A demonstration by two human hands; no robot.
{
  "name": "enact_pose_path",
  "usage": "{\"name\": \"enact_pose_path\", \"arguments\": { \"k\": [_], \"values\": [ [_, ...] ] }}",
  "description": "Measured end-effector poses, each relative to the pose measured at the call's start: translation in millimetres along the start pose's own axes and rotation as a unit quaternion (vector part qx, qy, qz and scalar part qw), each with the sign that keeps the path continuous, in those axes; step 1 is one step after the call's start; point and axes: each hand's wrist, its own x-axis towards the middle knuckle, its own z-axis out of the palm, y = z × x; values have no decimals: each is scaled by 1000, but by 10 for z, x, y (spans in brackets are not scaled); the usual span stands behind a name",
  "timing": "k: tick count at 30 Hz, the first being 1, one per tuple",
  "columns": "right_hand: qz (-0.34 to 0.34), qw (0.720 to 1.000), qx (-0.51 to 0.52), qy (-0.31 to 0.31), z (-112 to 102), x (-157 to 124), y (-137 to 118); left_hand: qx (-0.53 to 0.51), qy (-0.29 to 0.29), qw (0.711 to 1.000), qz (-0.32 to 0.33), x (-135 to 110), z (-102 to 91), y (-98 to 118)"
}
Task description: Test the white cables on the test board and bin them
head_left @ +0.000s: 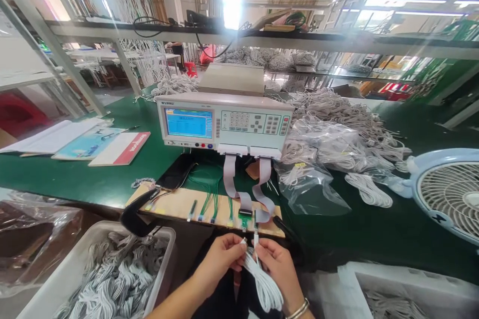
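The left hand [220,257] and the right hand [275,261] are held close together just off the near edge of the green tabletop [112,179], and both pinch a coiled white cable [264,284]. The left hand's thumb and forefinger are pressed together on one plug end of the cable. The right hand's fingers close around the other plug end, which points up toward the wooden test board [179,204]. The rest of the coil hangs down between the two wrists. A bracelet [299,310] sits on the right wrist.

The wooden test board lies along the near edge of the tabletop, directly ahead of the hands. Green wires and two grey ribbon cables [239,184] run from the board up to the tester unit [224,122], which stands mid-table with a lit blue screen.

A white bin [112,269] holding coiled cables stands below the near edge, left of the hands. Bagged cable bundles [325,154] are heaped on the right half of the tabletop. A fan [449,192] stands at the right edge. Booklets [97,144] lie toward the left edge.
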Motion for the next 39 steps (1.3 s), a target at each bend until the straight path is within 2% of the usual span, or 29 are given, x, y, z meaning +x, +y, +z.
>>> {"name": "enact_pose_path", "arguments": {
  "k": [3, 8, 13, 15, 20, 25, 28, 32, 35, 39],
  "values": [
    [8, 1000, -1, 17, 11, -11, -15, -35, -11, 999, -11, -20, -9, 33],
    [-21, 999, -34, 12, -30, 12, -8, -55, 12, 998, -18, -31, 32, 14],
    [6, 996, 88, 16, 57, 40, 37, -85, 33, 996, -17, -46, 32, 38],
    [0, 995, 100, 21, 72, 37, 49, -90, 43, 995, -19, -43, 38, 58],
    [-49, 999, -10, 10, -37, -13, 22, -100, 78, 992, -12, 4, 128, 30],
    [-19, 999, -32, 38, -128, -70, 85, -173, 143, 973, 47, 34, 235, -136],
    [-12, 998, 12, 53, -109, -76, 139, -206, 126, 970, 39, 38, 220, -172],
    [13, 997, 72, 34, -65, -50, 126, -176, 96, 980, 7, 59, 139, -99],
    [19, 997, 68, 29, -64, -26, 109, -169, 98, 981, 6, 74, 124, -61],
    [9, 998, 65, 21, -91, -21, 153, -188, 126, 974, 30, 72, 210, -113]
  ]
}}
